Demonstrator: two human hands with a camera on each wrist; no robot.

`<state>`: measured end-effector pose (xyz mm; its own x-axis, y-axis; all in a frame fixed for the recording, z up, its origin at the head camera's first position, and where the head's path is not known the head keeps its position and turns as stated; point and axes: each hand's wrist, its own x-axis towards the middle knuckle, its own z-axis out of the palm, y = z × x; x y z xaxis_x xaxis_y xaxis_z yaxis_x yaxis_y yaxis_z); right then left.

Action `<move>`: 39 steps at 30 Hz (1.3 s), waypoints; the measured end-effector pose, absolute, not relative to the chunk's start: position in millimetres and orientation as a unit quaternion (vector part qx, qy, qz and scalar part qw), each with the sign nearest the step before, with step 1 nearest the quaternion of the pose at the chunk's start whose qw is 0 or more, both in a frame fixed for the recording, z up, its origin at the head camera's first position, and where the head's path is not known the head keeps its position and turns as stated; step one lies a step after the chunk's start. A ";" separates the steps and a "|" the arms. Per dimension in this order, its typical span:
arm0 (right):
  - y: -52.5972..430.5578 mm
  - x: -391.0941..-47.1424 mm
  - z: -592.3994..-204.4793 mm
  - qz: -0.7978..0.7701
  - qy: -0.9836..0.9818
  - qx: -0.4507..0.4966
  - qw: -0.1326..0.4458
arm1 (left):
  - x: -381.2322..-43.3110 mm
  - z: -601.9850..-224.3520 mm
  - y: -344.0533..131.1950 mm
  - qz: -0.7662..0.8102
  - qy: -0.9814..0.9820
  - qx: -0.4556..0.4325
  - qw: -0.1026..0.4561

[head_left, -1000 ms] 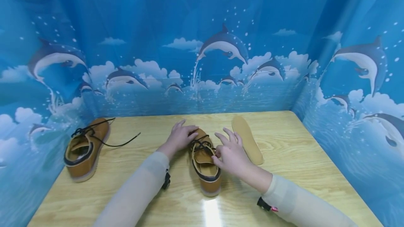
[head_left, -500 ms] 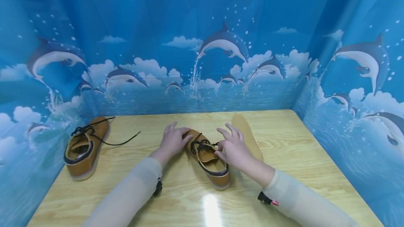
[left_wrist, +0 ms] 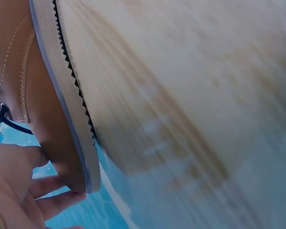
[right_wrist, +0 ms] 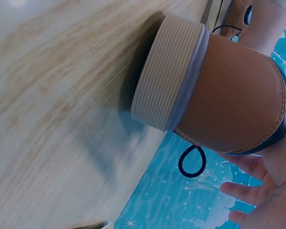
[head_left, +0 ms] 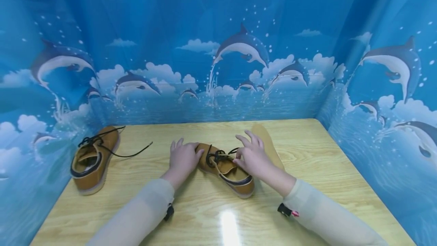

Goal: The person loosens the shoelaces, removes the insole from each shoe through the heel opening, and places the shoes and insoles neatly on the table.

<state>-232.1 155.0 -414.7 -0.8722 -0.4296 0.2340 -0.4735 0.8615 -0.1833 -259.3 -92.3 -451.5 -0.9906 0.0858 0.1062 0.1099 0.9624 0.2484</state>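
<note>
A brown leather lace-up shoe (head_left: 244, 190) with a dark collar and black laces sits slantwise mid-table, heel toward the near right. My left hand (head_left: 183, 159) grips its toe; in the left wrist view the thumb lies on the upper and the fingertips (left_wrist: 76, 194) reach round the front. My right hand (head_left: 253, 157) pinches the lace-side edge of the shoe's opening, its other fingers spread. In the right wrist view the heel (right_wrist: 233, 95) hides the pinching fingertips, and a loop of lace (right_wrist: 192, 162) hangs beside it.
A matching brown shoe (head_left: 89, 186) stands at the table's left, one black lace (head_left: 131, 156) trailing right. A tan insole (head_left: 267, 143) lies behind my right hand, partly covered by it. A blue dolphin-print curtain (head_left: 218, 101) borders the wood-grain table (head_left: 324, 174).
The shoe has turned, its toe swinging left and its heel moving right and away. My left hand has moved left with the toe; my right hand stays at the opening.
</note>
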 end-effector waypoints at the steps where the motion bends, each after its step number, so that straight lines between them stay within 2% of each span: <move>1: 155.1 -232.2 -414.3 0.118 -0.960 0.235 0.093 | -258.1 -451.2 -92.0 -0.124 -0.990 -0.046 0.047; 7: 159.7 -229.8 -411.6 0.121 -0.961 0.232 0.091 | -258.1 -452.2 -92.1 -0.121 -0.990 -0.045 0.054; 13: 167.1 -220.0 -401.5 0.105 -0.970 0.207 0.074 | -266.4 -453.6 -95.6 -0.160 -0.979 -0.099 0.076; 23: 170.2 -214.0 -403.1 0.075 -0.974 0.206 0.060 | -273.2 -456.8 -103.3 -0.179 -0.970 -0.160 0.042; 39: 172.0 -228.1 -404.8 0.100 -0.968 0.221 0.062 | -260.9 -457.5 -123.9 -0.189 -0.964 -0.185 0.023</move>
<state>-228.1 172.0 -404.8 -0.8946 -0.4154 0.1646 -0.4402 0.8824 -0.1658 -260.9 -123.9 -457.5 -0.9307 0.3471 0.1149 0.3648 0.8603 0.3562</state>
